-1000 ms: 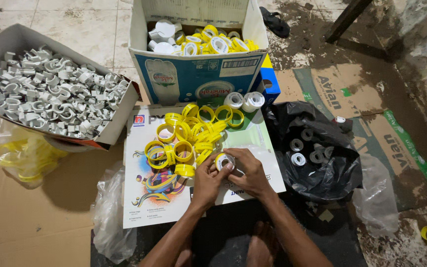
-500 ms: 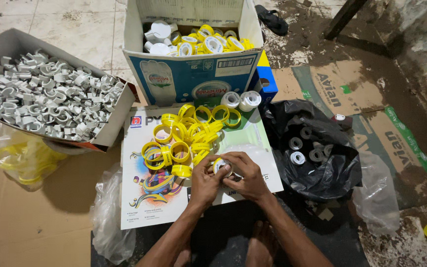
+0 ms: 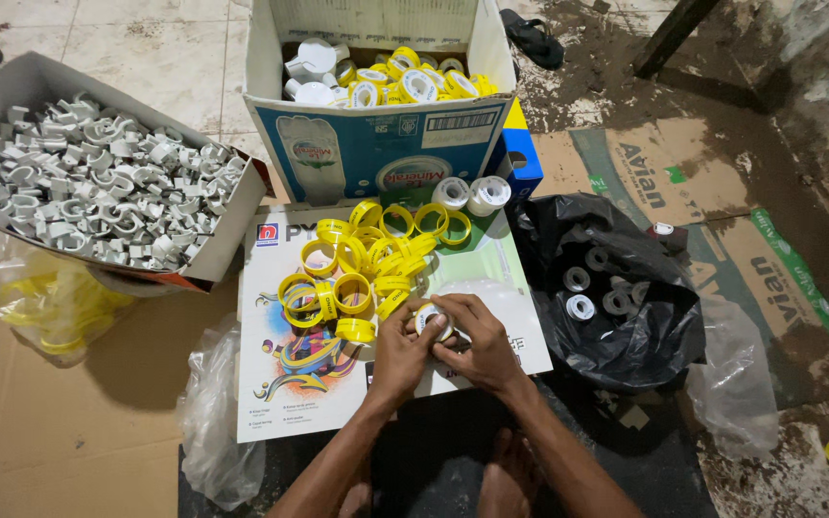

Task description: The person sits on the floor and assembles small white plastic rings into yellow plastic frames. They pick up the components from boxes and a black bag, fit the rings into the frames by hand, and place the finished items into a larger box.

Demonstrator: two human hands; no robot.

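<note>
Small white tape roll with a yellow rim (image 3: 431,320) sat pinched between both hands, low centre of the head view, just above the printed cardboard sheet (image 3: 290,384). Left hand (image 3: 401,350) was curled narrow, thumb and fingertips closed on the roll's left edge. Right hand (image 3: 480,343) was wrapped over the roll from the right, fingers bent, thumb on its face. Both hands touched each other at the roll. Just left and above lay a loose pile of yellow rings (image 3: 367,261) on the same sheet, the nearest ring almost touching the left hand. Two white rolls (image 3: 470,194) stood beyond the pile, against the open carton (image 3: 381,153) holding more yellow-and-white rolls. To the right, a black plastic bag (image 3: 626,317) lay open with dark and white spools inside. Far left, a cardboard box of grey plastic clips (image 3: 98,192) sat on the floor.
</note>
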